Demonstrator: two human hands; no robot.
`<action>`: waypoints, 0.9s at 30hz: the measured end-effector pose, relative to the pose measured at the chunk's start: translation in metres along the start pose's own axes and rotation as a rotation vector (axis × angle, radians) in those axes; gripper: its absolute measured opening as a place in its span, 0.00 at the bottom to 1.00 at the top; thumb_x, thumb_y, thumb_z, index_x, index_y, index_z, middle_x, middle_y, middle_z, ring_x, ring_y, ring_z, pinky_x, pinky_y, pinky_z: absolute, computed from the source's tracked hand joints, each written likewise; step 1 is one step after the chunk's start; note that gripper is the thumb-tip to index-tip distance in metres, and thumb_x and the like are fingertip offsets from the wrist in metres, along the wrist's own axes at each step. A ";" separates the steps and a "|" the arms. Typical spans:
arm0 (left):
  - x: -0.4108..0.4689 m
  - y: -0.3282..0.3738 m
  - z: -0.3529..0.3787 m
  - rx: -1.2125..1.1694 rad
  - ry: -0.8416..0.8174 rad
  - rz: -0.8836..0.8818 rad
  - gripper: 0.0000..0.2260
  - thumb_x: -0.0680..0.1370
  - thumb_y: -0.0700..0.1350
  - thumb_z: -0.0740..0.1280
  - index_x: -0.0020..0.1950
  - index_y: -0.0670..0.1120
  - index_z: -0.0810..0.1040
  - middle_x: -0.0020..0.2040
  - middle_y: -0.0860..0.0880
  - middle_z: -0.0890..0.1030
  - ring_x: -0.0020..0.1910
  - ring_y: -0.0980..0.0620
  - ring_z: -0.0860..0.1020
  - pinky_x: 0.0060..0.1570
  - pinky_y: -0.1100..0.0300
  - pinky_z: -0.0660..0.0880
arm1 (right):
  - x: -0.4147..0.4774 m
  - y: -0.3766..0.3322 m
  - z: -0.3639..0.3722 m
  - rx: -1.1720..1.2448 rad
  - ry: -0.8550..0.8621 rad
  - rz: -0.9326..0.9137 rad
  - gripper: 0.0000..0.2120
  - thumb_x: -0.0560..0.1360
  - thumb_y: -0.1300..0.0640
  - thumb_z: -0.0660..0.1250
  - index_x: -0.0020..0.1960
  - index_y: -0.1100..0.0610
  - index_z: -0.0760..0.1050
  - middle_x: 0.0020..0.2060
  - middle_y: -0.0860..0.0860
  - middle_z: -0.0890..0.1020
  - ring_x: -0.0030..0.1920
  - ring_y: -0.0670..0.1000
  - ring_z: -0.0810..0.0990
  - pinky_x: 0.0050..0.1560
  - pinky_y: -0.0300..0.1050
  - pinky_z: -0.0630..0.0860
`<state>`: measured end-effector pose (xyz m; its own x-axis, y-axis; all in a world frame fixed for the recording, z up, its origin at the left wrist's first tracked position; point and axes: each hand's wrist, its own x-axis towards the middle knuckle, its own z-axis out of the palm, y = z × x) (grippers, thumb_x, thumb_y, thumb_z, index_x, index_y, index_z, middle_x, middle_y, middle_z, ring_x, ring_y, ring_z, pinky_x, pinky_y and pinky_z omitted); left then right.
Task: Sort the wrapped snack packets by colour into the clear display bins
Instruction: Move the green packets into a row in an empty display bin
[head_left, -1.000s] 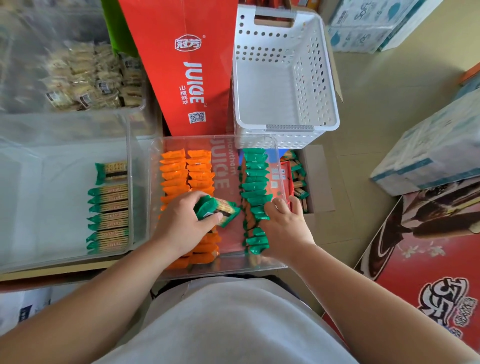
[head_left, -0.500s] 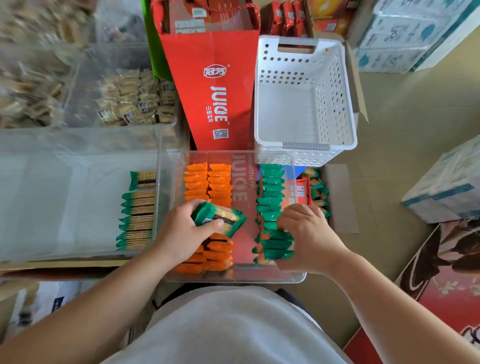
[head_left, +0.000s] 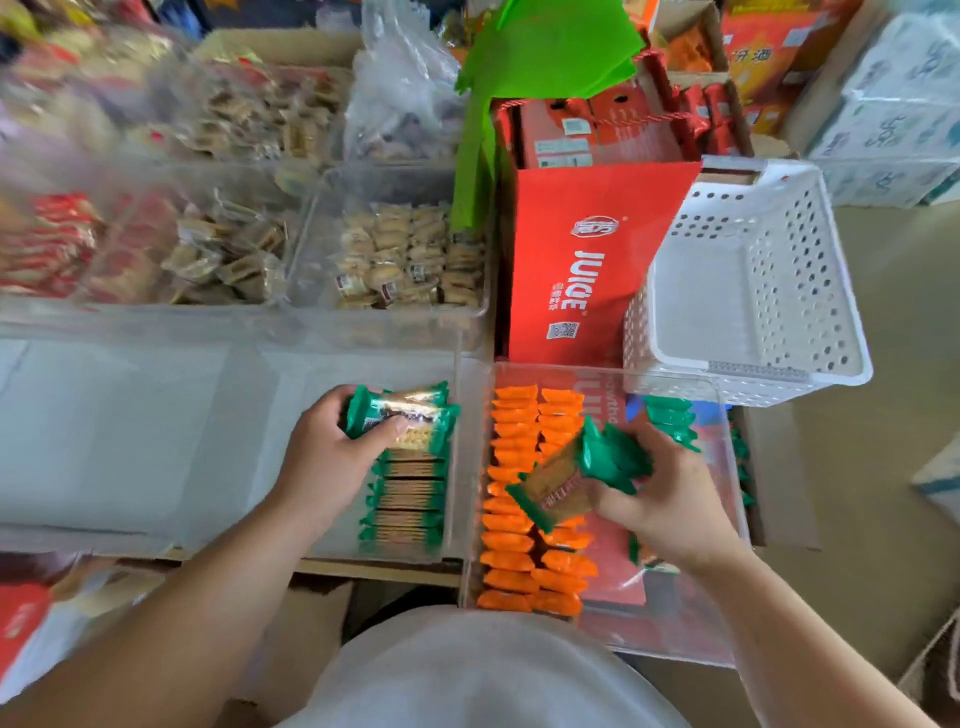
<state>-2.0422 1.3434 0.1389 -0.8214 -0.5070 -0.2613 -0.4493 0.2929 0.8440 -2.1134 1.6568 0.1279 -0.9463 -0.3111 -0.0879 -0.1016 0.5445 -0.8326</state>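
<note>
Head | left bin (head_left: 156, 441): green row (head_left: 408, 499) | right bin (head_left: 675, 629): orange rows (head_left: 511, 519) | grips (head_left: 324, 457) (head_left: 670, 493) grasping green packets (head_left: 400, 410)

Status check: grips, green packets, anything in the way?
Left grip holds green packets over the green row in the left bin. Right grip holds another green bunch above the orange rows. No obstruction seen.

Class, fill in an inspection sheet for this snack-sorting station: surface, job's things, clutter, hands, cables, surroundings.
Surface: wooden shelf edge under the left clear bin.
Job's things: green row in the left clear bin; orange rows in the right clear bin.
Clutter: empty white basket, red juice carton.
Hands: left hand grips green packets at the green row's far end; right hand grips a green bundle over the right clear bin.
Cables: nothing seen.
Surroundings: stocked rear bins, stacked boxes.
</note>
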 end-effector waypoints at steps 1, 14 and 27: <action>0.015 -0.010 -0.009 0.000 0.017 -0.007 0.10 0.75 0.46 0.75 0.54 0.52 0.79 0.48 0.53 0.84 0.46 0.55 0.82 0.45 0.56 0.77 | 0.003 -0.008 0.011 0.049 0.027 0.034 0.19 0.58 0.40 0.72 0.44 0.47 0.75 0.33 0.44 0.80 0.32 0.43 0.74 0.33 0.37 0.71; 0.150 -0.083 0.005 -0.090 -0.129 -0.164 0.15 0.74 0.44 0.76 0.57 0.45 0.77 0.50 0.49 0.82 0.46 0.51 0.79 0.38 0.63 0.71 | 0.010 -0.057 0.105 0.148 0.141 0.330 0.20 0.60 0.40 0.72 0.44 0.53 0.79 0.30 0.48 0.77 0.32 0.44 0.69 0.32 0.41 0.67; 0.178 -0.079 0.019 0.674 -0.644 0.227 0.17 0.72 0.54 0.75 0.54 0.54 0.71 0.49 0.53 0.79 0.45 0.53 0.78 0.36 0.59 0.73 | 0.012 -0.073 0.132 0.177 0.055 0.340 0.18 0.63 0.42 0.73 0.47 0.52 0.77 0.33 0.43 0.80 0.31 0.41 0.70 0.29 0.39 0.69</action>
<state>-2.1594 1.2456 0.0167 -0.8588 0.1036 -0.5016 -0.1982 0.8358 0.5120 -2.0772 1.5102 0.1158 -0.9326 -0.0909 -0.3492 0.2703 0.4652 -0.8429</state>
